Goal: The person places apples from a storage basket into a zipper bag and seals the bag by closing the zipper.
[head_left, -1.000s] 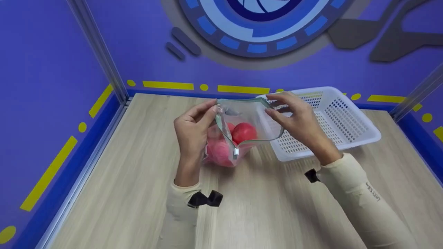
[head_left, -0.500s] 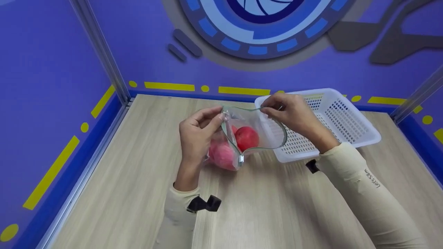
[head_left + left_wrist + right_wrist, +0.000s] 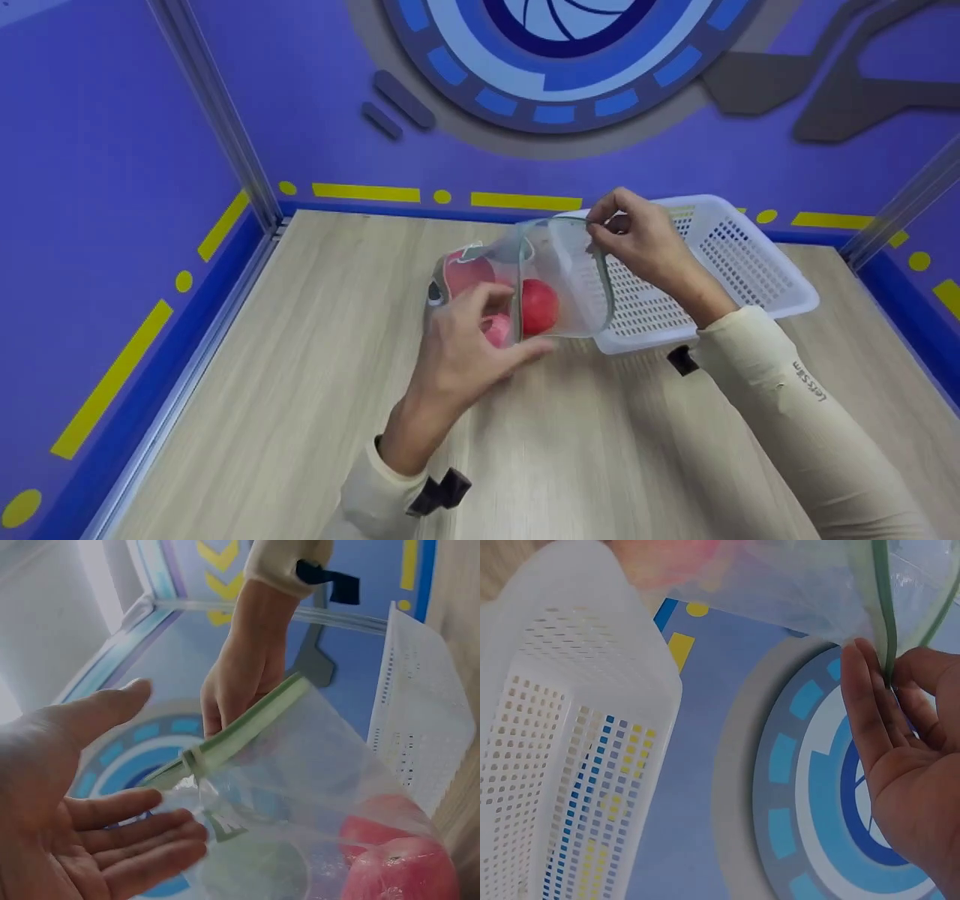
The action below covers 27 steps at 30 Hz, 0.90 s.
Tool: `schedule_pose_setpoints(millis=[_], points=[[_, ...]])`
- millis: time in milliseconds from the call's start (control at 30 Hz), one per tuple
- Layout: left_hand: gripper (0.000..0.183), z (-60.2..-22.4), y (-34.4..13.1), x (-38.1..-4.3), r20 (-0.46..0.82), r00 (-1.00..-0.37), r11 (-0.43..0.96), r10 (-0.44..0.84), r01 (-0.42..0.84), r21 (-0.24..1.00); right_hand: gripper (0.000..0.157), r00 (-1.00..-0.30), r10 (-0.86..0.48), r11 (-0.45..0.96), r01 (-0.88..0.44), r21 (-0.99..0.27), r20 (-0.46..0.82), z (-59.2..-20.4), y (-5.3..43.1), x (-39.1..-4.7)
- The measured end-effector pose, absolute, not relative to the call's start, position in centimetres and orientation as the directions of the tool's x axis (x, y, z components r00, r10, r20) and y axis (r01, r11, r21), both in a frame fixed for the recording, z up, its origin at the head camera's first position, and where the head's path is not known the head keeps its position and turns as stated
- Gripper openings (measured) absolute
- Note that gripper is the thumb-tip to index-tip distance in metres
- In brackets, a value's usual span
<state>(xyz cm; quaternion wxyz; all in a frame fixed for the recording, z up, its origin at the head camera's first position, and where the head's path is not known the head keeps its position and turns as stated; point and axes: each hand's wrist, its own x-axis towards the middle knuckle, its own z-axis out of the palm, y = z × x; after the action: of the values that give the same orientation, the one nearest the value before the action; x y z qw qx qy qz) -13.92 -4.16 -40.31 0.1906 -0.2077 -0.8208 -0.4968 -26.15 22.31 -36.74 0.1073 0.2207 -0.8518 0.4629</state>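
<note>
A clear zip bag point(image 3: 566, 259) with a green-edged mouth holds several red, apple-like fruits point(image 3: 539, 307). My right hand point(image 3: 645, 241) pinches the far right corner of its mouth; the right wrist view shows thumb and fingers closed on the green zip strip point(image 3: 885, 611). My left hand point(image 3: 461, 356) is in front of the bag's left side. In the left wrist view its fingers point(image 3: 142, 836) are spread and straight, apart from the zip strip, with nothing held. A small slider point(image 3: 193, 760) sits on the strip there. The left hand partly hides the lower fruits in the head view.
A white perforated plastic basket point(image 3: 720, 277) stands behind and right of the bag, partly covered by the right hand. The wood-grain tabletop point(image 3: 300, 360) ends at blue printed walls point(image 3: 315, 150) at the back and sides.
My left hand has let go of the bag's left mouth edge and moved down toward me, its fingers opening. The bag has turned, fruits swinging left. The right hand still pinches its corner.
</note>
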Motion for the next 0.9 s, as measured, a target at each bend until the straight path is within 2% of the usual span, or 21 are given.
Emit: schedule_pose_setpoints(millis=[100,200,300,400,533,667,900], points=[[0.068,-40.5,-4.0,-13.1,0.520,-0.824,0.540,0.224,0.549,0.638,0.009,-0.876,-0.255,0.468,-0.482,-0.741,0.408,-36.8,22.5,-26.3],[0.050,-41.0,-4.2,-12.9,0.548,-0.808,0.589,0.216,0.556,0.586,0.009,-0.850,-0.267,0.496,-0.525,-0.692,0.454,-37.0,23.0,-26.5],[0.027,-41.5,-4.9,-13.2,0.605,-0.776,0.609,0.177,0.569,0.552,0.017,-0.818,-0.315,0.535,-0.572,-0.622,0.481,-37.2,23.7,-26.7],[0.020,-41.9,-5.9,-13.7,0.638,-0.753,0.625,0.159,0.577,0.525,0.026,-0.807,-0.369,0.551,-0.589,-0.591,0.461,-37.2,24.4,-26.6],[0.018,-41.9,-6.9,-14.2,0.650,-0.744,0.638,0.153,0.577,0.510,0.032,-0.775,-0.458,0.546,-0.632,-0.550,0.436,-37.1,25.3,-26.4],[0.018,-41.6,-7.9,-14.8,0.661,-0.736,0.660,0.147,0.570,0.489,0.037,-0.712,-0.542,0.558,-0.702,-0.443,0.446,-37.2,26.0,-26.4],[0.018,-40.7,-9.5,-16.2,0.689,-0.711,0.700,0.143,0.565,0.437,0.028,-0.608,-0.583,0.556,-0.782,-0.281,0.539,-37.7,26.1,-26.2]])
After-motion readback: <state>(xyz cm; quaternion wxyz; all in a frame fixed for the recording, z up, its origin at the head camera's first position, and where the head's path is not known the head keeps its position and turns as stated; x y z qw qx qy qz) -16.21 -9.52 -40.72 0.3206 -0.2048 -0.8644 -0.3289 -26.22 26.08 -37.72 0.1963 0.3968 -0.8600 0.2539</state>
